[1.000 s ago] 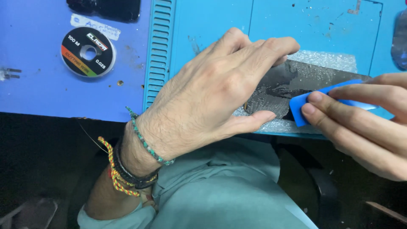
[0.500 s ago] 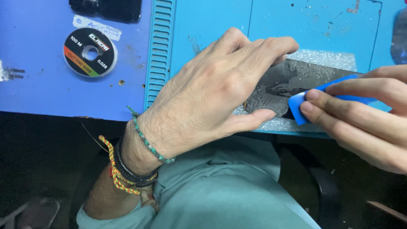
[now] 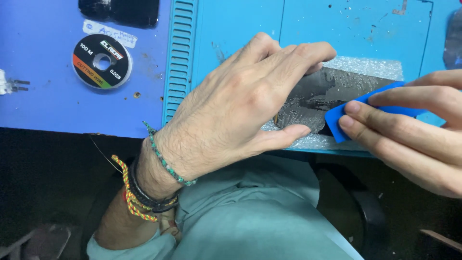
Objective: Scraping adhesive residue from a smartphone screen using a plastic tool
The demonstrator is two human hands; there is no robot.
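The left hand (image 3: 240,108) lies flat with fingers pressed together on a dark, patchy panel (image 3: 332,94) that rests on a strip of silvery foam wrap (image 3: 370,67) at the near edge of the blue work mat (image 3: 240,29). The right hand (image 3: 414,130) pinches a blue plastic scraper (image 3: 339,120) between thumb and fingers, its edge touching the panel. Judging by the panel — streaked with grey residue around a few cleaner dark patches — the scraping looks partly done, with much film left.

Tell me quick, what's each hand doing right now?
Left hand: open, fingers flat, pressing down on the dark panel.
Right hand: closed on the blue scraper, its edge at the panel.
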